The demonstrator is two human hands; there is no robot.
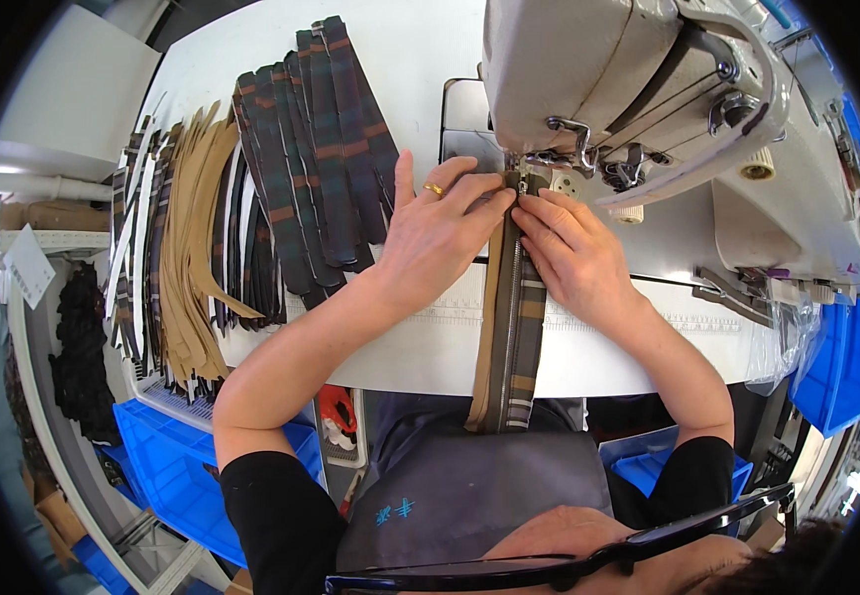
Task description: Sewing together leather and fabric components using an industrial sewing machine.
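A long strip of tan, olive and plaid fabric with a zipper [512, 337] runs from under the presser foot [522, 171] of a white sewing machine [588, 69] down over the table's front edge to my lap. My left hand [435, 233], with a ring, grips the strip's top just left of the foot, thumb and index finger closed on it. My right hand [573, 253] lies on the strip's right side just below the foot, fingertips pressed together on the zipper. What is under the fingertips is partly hidden.
Dark plaid strips [316, 149] and hanging tan and white strips [192, 238] lie to the left on the white table [420, 352]. Blue bins [182, 476] stand below left, more [836, 367] at the right. A plastic bag [777, 337] hangs at the right edge.
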